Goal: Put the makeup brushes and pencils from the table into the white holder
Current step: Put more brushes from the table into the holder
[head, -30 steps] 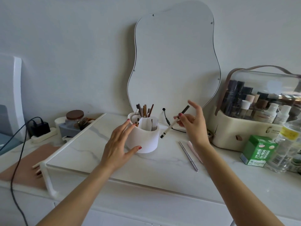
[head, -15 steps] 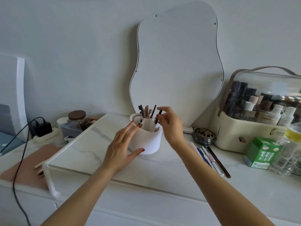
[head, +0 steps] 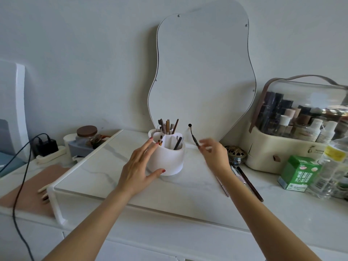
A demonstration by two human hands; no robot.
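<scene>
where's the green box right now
In the head view, the green box stands at the table's right side, in front of the cream makeup organizer and left of a clear bottle.

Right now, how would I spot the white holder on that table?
Find the wavy mirror leaning on the wall. At its foot stands the white holder, the left hand against its side. Unlike its neighbours, it has open compartments with pencils and brushes standing upright.

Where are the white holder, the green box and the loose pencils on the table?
white holder [head: 167,162], head view, front wall.
green box [head: 297,173], head view, front face.
loose pencils [head: 250,183], head view, dark pencil's shaft.
</scene>
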